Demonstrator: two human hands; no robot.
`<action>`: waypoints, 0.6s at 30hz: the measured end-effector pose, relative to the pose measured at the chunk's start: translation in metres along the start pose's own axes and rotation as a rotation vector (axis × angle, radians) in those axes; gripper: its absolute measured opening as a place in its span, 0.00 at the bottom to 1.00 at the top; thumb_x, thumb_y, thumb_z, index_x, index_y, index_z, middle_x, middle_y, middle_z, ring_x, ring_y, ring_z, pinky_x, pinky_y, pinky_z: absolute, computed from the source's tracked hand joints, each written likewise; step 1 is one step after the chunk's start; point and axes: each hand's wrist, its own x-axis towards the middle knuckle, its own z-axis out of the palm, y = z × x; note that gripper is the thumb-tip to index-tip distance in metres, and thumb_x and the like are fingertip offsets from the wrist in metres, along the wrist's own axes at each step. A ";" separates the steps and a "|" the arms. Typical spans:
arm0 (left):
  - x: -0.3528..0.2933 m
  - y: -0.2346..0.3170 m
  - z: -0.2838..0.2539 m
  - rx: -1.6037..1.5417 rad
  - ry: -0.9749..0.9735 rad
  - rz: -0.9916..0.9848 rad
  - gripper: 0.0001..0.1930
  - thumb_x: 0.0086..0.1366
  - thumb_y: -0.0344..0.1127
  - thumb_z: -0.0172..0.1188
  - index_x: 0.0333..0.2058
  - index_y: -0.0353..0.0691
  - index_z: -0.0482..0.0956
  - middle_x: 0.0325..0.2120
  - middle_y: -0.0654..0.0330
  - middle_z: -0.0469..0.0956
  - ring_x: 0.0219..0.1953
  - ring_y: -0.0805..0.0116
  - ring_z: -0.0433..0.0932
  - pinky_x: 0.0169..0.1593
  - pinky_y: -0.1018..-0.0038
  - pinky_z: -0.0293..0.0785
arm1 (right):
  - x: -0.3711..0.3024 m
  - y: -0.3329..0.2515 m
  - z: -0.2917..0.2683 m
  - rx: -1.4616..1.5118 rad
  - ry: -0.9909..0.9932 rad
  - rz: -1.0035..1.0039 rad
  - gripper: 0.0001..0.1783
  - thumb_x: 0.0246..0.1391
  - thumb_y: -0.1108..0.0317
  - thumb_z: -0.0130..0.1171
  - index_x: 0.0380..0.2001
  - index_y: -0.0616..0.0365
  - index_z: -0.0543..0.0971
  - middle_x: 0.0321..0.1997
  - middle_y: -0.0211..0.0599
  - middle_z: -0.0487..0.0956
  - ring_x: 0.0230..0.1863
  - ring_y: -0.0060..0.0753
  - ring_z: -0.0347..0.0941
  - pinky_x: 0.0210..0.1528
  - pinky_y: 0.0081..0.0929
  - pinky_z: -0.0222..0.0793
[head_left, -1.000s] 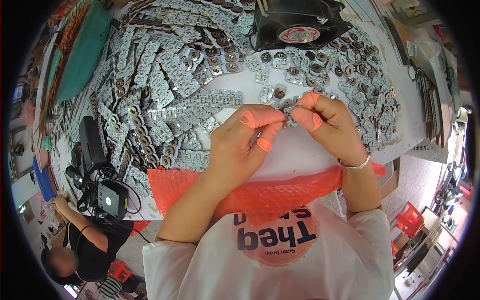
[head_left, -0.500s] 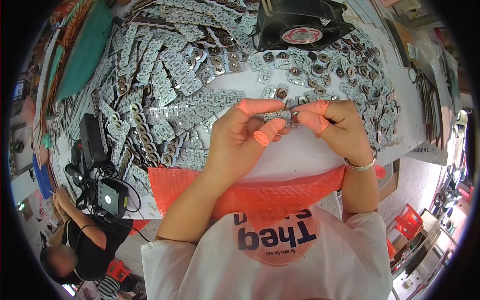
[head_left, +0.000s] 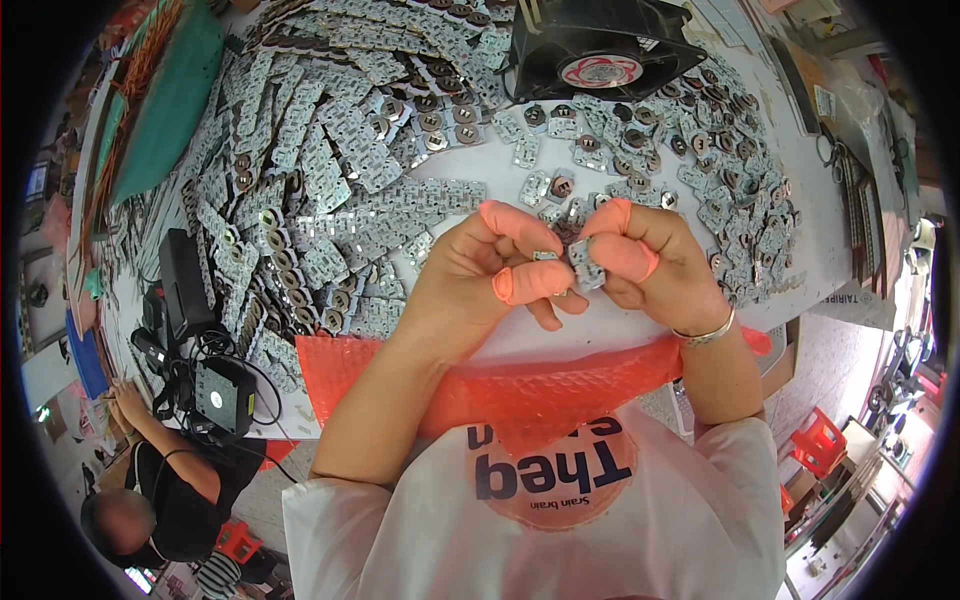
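Orange finger cots cover the thumb and index finger of both my hands, which meet above the white table point(head_left: 515, 345). Between the thumb and index finger of my right hand point(head_left: 660, 262) is a small grey-green circuit board point(head_left: 586, 268), tilted upright. My left hand point(head_left: 482, 275) is closed in a pinch right beside it, with a small pale circuit board piece point(head_left: 545, 256) showing between thumb and index finger. Most of that piece is hidden by the fingers. Just beyond my fingertips lie loose small boards with round brown parts point(head_left: 562, 186).
Strips of joined circuit boards point(head_left: 365, 145) cover the table's left side. Separated boards point(head_left: 735, 175) are heaped at right. A black fan point(head_left: 605, 70) stands at the back. Red bubble wrap point(head_left: 560, 385) lines the front edge. Black adapters with cables point(head_left: 220, 395) lie at left, near another person point(head_left: 170, 480).
My hands have come slightly nearer to me and turned. The board that both hands gripped is now in two parts, the larger visible one in my right fingers.
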 end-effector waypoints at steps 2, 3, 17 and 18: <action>0.000 -0.005 -0.001 0.038 0.002 0.104 0.10 0.57 0.27 0.63 0.35 0.37 0.71 0.28 0.57 0.77 0.30 0.65 0.81 0.33 0.73 0.80 | 0.000 0.001 -0.003 0.067 0.015 0.013 0.09 0.60 0.63 0.54 0.33 0.58 0.73 0.15 0.17 0.62 0.14 0.09 0.51 0.16 0.12 0.45; 0.000 -0.008 -0.001 0.076 0.005 0.208 0.10 0.58 0.27 0.62 0.36 0.36 0.71 0.30 0.56 0.77 0.30 0.66 0.80 0.35 0.72 0.80 | 0.000 0.002 -0.004 0.135 0.029 0.025 0.09 0.60 0.62 0.54 0.32 0.56 0.74 0.16 0.16 0.62 0.16 0.08 0.52 0.17 0.11 0.46; 0.004 -0.022 0.000 0.770 0.159 0.691 0.12 0.57 0.17 0.57 0.40 0.33 0.70 0.35 0.57 0.73 0.34 0.70 0.78 0.37 0.78 0.77 | 0.002 0.005 0.003 -0.452 0.234 -0.175 0.09 0.58 0.66 0.55 0.31 0.61 0.75 0.22 0.22 0.69 0.24 0.11 0.61 0.26 0.13 0.59; 0.004 -0.022 0.000 0.772 0.171 0.689 0.12 0.57 0.17 0.58 0.40 0.33 0.70 0.35 0.57 0.73 0.34 0.71 0.78 0.36 0.78 0.77 | 0.003 0.005 0.004 -0.456 0.248 -0.182 0.09 0.58 0.65 0.55 0.30 0.61 0.75 0.22 0.22 0.69 0.24 0.11 0.60 0.26 0.12 0.59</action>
